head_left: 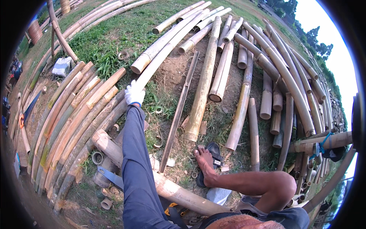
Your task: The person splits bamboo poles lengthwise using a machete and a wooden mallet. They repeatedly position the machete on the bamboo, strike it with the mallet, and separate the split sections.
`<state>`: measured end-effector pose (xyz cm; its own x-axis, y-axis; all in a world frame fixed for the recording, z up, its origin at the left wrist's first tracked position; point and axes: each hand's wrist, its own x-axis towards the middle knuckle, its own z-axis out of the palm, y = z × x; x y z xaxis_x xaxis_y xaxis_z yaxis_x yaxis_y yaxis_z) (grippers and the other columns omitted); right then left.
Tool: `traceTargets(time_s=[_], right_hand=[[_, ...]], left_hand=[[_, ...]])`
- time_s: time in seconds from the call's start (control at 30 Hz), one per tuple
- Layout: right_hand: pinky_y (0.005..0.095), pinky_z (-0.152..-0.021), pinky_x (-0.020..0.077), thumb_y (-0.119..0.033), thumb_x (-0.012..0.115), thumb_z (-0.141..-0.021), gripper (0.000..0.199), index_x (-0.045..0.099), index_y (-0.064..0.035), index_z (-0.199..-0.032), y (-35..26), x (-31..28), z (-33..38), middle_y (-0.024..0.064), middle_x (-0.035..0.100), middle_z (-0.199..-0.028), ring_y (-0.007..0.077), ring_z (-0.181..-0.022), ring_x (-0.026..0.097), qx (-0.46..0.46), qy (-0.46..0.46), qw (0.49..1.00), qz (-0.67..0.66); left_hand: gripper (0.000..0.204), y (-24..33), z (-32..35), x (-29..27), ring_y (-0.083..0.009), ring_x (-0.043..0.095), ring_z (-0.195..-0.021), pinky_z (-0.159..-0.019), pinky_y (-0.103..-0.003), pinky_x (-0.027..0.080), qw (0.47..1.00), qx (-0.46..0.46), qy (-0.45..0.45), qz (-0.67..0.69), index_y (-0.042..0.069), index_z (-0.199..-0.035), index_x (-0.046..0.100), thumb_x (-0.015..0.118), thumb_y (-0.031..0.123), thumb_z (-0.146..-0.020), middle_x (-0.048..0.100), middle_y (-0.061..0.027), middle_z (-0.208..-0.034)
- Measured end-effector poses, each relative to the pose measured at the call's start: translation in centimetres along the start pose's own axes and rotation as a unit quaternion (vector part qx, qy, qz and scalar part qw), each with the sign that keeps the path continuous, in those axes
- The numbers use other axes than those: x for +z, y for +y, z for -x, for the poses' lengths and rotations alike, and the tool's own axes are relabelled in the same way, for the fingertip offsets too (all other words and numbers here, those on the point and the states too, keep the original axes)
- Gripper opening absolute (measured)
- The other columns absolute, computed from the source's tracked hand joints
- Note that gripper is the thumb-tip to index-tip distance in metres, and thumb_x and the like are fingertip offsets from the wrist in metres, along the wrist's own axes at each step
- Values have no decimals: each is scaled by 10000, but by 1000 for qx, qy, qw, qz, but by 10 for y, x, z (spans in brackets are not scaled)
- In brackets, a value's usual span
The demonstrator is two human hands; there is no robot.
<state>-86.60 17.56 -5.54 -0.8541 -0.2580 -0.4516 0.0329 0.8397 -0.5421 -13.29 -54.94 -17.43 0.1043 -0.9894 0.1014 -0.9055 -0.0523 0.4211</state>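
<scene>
The left hand (134, 94), in a white glove, is reaching out at the end of a blue sleeve (133, 168) and is closing over a long pale bamboo pole (167, 49). The fingers are curling round the pole near its lower end, so the hand is grasping it rather than lying flat on it. That pole is running up and to the right from the glove, bending with the lens, and is lying just beside a thicker pole with a cut end (138, 68) facing the camera. The right hand is not showing anywhere in the view.

To the left of the glove a stack of poles (72, 126) is lying side by side, greenish and tan, slanting down to the lower left. A thick pole (167, 189) is crossing under the sleeve, from a cut end at the left down toward the lower right. A handsaw (110, 176) with a pale blade is resting against it, near short bamboo rings (97, 157) on the ground.

A bare foot (206, 162) is resting on a black sandal (214, 152), with the bent knee (282, 187) to the right. A thin split strip (179, 110) is lying on the soil between the glove and a heavy greenish pole (204, 80).

A crumpled white sack (61, 65) is lying on the grass at the upper left. More poles (282, 72) are fanning out on the right.
</scene>
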Motion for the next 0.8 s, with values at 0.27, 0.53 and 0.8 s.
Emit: traceTargets(time_s=[0.27,0.53,0.8], right_hand=[[422,-803,595,-470,630,-1053,542,536,-232,-1530,21,18,-19,100,600,-1324,311,-1084,717,-5,-8,999,-34],[418,-799,595,-464,629,-1056,536,537,-230,-1528,130,162,53,97,604,-1311,306,-1075,720,48,-122,987,-88],[414,-795,596,-459,629,-1058,530,539,-228,-1527,194,217,124,95,608,-1299,300,-1066,723,98,-220,968,-74]], left_hand=[[565,24,50,-65,-367,773,-948,-835,-492,607,981,161,-110,-21,68,-1093,766,862,538,-794,799,-189,-1042],[397,-55,320,-261,-148,689,-657,-559,-276,524,754,-103,-442,474,43,-1126,726,808,381,-934,753,-75,-866],[668,-199,623,-396,-161,721,-809,-686,-339,595,863,-291,-372,176,34,-1293,680,938,323,-749,744,-64,-995]])
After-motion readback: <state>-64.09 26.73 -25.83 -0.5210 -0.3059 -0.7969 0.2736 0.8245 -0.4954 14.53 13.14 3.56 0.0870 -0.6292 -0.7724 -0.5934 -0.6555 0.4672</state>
